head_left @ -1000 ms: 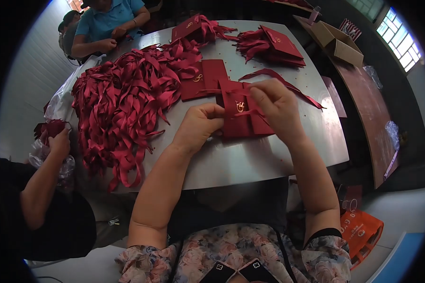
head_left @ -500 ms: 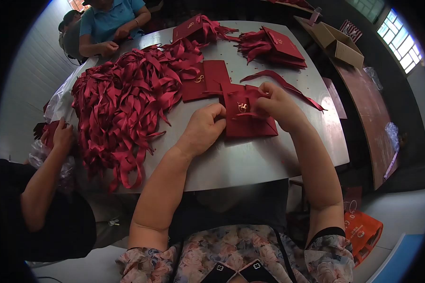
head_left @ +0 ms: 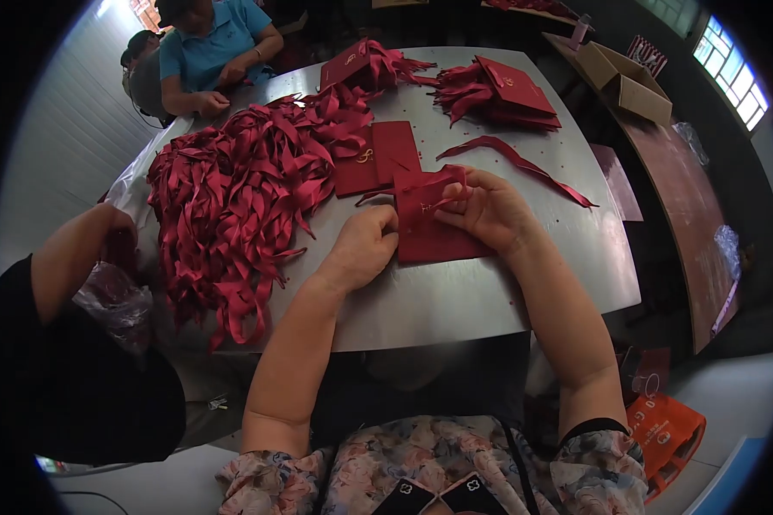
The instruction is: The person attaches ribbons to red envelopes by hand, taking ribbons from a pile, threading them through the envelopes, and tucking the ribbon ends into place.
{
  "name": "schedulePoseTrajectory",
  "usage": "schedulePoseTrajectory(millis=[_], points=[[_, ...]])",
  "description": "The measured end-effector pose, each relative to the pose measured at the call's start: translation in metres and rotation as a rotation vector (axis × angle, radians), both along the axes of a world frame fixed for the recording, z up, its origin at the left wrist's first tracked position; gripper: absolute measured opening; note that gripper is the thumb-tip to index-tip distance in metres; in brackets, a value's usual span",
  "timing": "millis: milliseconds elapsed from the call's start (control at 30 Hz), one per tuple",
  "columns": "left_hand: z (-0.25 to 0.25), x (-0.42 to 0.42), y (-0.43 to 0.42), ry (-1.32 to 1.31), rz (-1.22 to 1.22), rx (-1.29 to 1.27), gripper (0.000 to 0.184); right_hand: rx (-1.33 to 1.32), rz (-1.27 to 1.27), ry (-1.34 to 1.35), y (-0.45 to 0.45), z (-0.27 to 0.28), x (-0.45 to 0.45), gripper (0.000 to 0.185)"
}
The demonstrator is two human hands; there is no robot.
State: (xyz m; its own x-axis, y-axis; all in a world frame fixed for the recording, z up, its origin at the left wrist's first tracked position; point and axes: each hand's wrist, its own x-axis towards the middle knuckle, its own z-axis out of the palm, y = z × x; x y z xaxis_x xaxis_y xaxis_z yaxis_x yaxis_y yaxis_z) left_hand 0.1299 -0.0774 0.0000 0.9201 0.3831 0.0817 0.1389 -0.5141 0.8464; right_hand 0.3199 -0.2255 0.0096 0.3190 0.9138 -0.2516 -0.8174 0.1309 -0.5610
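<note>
A dark red paper gift bag (head_left: pixel 434 244) lies flat on the metal table in front of me, with a red ribbon (head_left: pixel 429 180) across its upper part. My left hand (head_left: pixel 362 247) is closed at the bag's left edge, its fingertips partly hidden, and seems to pinch that edge. On the right, my right hand (head_left: pixel 492 212) has its thumb and fingers pinched on the ribbon over the bag. Just beyond lies another red bag (head_left: pixel 378 159) with a gold emblem, partly under the ribbon pile.
A large heap of red ribbons (head_left: pixel 240 197) covers the left of the metal table (head_left: pixel 567 257). Stacked red bags (head_left: pixel 515 90) stand at the back, near a loose ribbon (head_left: pixel 524 163). Co-workers sit across (head_left: pixel 219 47) and at left (head_left: pixel 69 257). A cardboard box (head_left: pixel 623 81) rests on a side bench.
My right hand has turned, its palm side now showing, and the ribbon has been drawn across the bag. The view has shifted slightly. The left co-worker's hand has moved nearer their body.
</note>
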Motion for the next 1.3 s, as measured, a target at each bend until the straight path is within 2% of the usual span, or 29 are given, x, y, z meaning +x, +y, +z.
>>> schedulePoseTrajectory(millis=[167, 233, 267, 333, 367, 433, 567, 667, 733, 767, 833, 967, 1067, 1133, 1167, 1267, 1300], points=[[0.019, -0.004, -0.011, 0.077, 0.02, 0.173, 0.014, -0.011, 0.032, -0.082, -0.002, 0.015, -0.012, 0.032], [0.022, -0.004, -0.01, -0.016, -0.018, 0.223, 0.018, -0.027, -0.008, -0.239, 0.0, 0.008, -0.015, 0.034], [0.024, -0.005, -0.01, -0.013, -0.018, 0.227, 0.018, -0.023, -0.009, -0.236, 0.0, 0.005, -0.014, 0.034], [0.03, -0.004, -0.008, -0.008, -0.082, -0.122, 0.022, 0.026, 0.021, -0.254, 0.001, -0.001, -0.009, 0.027], [0.027, -0.003, -0.004, -0.009, -0.081, -0.118, 0.022, 0.03, 0.021, -0.255, 0.002, -0.007, -0.003, 0.027], [0.017, 0.0, 0.002, -0.09, -0.163, -0.089, 0.022, 0.182, 0.142, -0.005, 0.001, -0.011, 0.007, 0.021], [0.009, 0.001, 0.008, -0.083, -0.193, -0.074, 0.018, 0.031, 0.005, -0.203, 0.003, -0.006, -0.003, 0.016], [0.02, -0.003, 0.007, -0.101, -0.237, -0.018, 0.015, -0.064, -0.024, -0.276, -0.002, 0.008, -0.007, 0.016], [0.028, -0.005, 0.003, -0.052, -0.235, 0.064, 0.013, -0.174, -0.066, -0.425, -0.001, 0.008, -0.007, 0.014], [0.028, -0.004, 0.004, -0.051, -0.235, 0.062, 0.013, -0.175, -0.066, -0.424, -0.001, 0.008, -0.006, 0.014], [0.027, -0.001, 0.004, -0.108, -0.293, 0.238, 0.011, -0.176, 0.018, -0.414, -0.001, 0.004, -0.003, 0.017], [0.032, -0.009, 0.01, -0.135, -0.304, 0.387, 0.008, -0.115, 0.01, -0.333, 0.001, -0.003, -0.001, 0.019], [0.029, -0.016, 0.017, -0.004, -0.244, 0.462, 0.008, -0.13, 0.043, -0.461, -0.001, 0.008, -0.01, 0.018], [0.022, -0.017, 0.013, -0.07, -0.196, 0.399, 0.01, -0.121, 0.123, -0.655, -0.002, 0.011, -0.014, 0.018], [0.018, -0.018, 0.012, -0.068, -0.192, 0.398, 0.01, -0.121, 0.127, -0.653, -0.003, 0.013, -0.015, 0.018], [0.014, -0.019, 0.006, -0.047, -0.118, 0.284, 0.012, -0.175, 0.06, -0.748, -0.004, 0.023, -0.02, 0.018], [0.013, -0.018, 0.004, -0.051, -0.09, 0.246, 0.012, -0.217, 0.019, -0.897, -0.004, 0.024, -0.021, 0.021]])
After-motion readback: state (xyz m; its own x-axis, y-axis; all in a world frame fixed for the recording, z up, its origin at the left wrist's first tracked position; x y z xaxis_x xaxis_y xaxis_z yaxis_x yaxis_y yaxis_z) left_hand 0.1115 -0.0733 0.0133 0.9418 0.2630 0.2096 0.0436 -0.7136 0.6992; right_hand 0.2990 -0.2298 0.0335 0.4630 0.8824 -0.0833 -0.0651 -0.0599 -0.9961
